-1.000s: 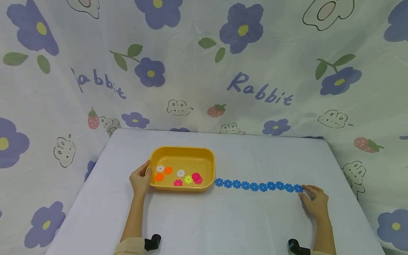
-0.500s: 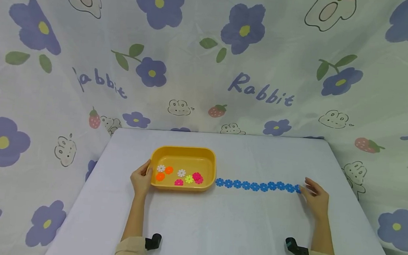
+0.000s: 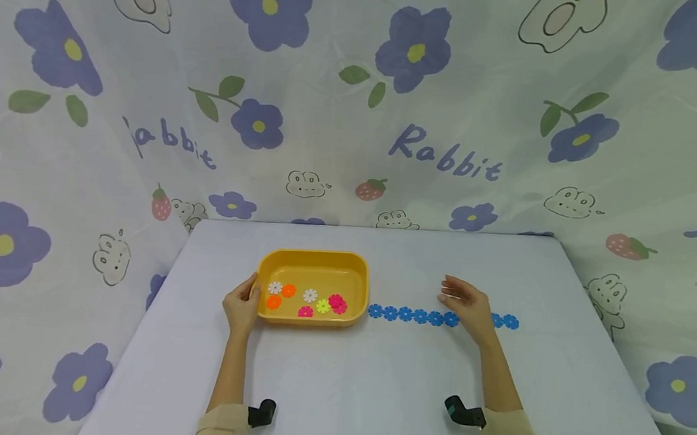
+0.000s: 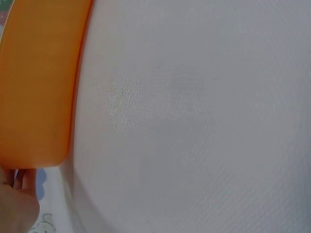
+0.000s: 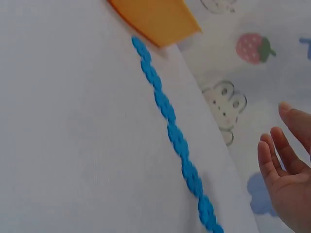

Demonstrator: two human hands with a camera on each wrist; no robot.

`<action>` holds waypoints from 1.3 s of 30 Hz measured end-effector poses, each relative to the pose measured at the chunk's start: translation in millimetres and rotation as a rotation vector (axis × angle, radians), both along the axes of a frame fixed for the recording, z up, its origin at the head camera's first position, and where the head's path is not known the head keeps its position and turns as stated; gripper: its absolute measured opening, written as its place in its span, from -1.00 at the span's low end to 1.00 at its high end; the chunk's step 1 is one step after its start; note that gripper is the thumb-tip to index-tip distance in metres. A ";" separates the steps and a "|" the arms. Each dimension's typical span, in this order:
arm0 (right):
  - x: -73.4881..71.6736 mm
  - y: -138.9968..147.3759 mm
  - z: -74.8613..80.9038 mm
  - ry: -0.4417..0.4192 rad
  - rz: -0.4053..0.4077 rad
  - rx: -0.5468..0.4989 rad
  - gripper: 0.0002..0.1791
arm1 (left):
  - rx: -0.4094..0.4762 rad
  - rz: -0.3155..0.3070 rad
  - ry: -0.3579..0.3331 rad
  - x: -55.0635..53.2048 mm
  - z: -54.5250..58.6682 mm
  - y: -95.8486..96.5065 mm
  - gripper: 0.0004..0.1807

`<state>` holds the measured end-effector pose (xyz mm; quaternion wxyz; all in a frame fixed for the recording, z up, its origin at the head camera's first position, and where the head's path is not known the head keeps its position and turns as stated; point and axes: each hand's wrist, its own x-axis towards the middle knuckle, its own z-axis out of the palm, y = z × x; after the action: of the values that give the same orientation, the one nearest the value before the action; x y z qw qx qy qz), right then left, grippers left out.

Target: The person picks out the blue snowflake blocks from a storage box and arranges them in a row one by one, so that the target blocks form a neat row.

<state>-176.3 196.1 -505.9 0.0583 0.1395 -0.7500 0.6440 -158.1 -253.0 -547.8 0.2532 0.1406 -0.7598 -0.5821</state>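
Note:
My left hand (image 3: pixel 240 308) grips the left end of a yellow tray (image 3: pixel 314 268), thumb at the rim. In the left wrist view that hand's fingers (image 4: pixel 28 180) press against the tray's end wall. Flower-shaped pieces in white, orange, pink and yellow lie inside, mostly along the near side. A row of blue flower-shaped pieces (image 3: pixel 405 314) runs from the tray's right side across the table. Over the row is my right hand (image 3: pixel 469 308), fingers loosely bent and holding nothing, hiding a few pieces. The right wrist view shows that hand beside the blue row (image 5: pixel 177 141).
A white cloth covers the table (image 3: pixel 337 385). Behind and beside it hangs a printed curtain (image 3: pixel 330 128) with flowers and rabbits. A black device (image 3: pixel 260 413) is worn on the left wrist and another black device (image 3: pixel 464 413) on the right.
My right hand has let go of the row's right end and moved left above the middle of the row. My left hand and the tray stay put.

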 end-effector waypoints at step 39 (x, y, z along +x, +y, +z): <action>-42.0 -220.9 -9.4 -0.513 0.540 0.364 -0.56 | -0.006 -0.016 0.060 11.8 29.3 13.2 -0.69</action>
<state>-218.3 -24.8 -515.3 -0.3271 0.1742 -0.7783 0.5068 -146.3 -239.8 -518.5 0.2715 0.1164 -0.7548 -0.5857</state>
